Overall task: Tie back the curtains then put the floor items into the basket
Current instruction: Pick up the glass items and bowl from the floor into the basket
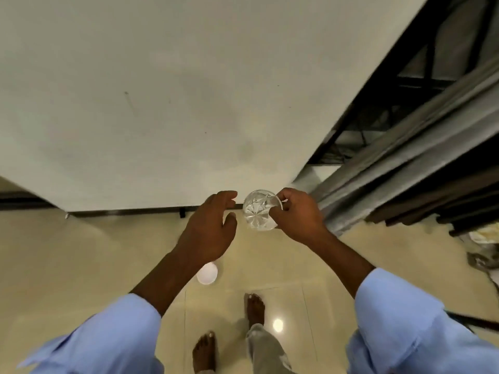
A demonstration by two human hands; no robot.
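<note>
A: What's the right hand got?

B: A clear cut-glass tumbler, held up off the floor. Fingers and thumb curl round its right side and rim, so it's a pinch grip. Glass is tipped w/ the mouth toward the camera; star pattern in the base shows through.

A: And the left hand?

B: Just beside the glass on its left, not touching it. Fingers relaxed and a bit spread, thumb apart from them, holding nothing.

A: Anything on the floor?

B: Cream glossy tiles. One small white round thing, maybe a cup or lid, can't tell which, sits on the tile partly hidden under the left forearm. Two bare feet lower down, near the bottom edge of the view; a bright light reflection on the tile beside the right foot.

A: Curtains?

B: Grey-brown curtain hangs along the right side, folds bunched, hem reaching the floor at the right edge. Dark window frame behind it. Can't tell if it's tied. Some crumpled stuff lies on the floor at the far right edge, too blurred to name.

A: Rest?

B: Plain pale wall ahead w/ a dark skirting strip where it meets the floor. Light blue sleeves on both arms
</note>
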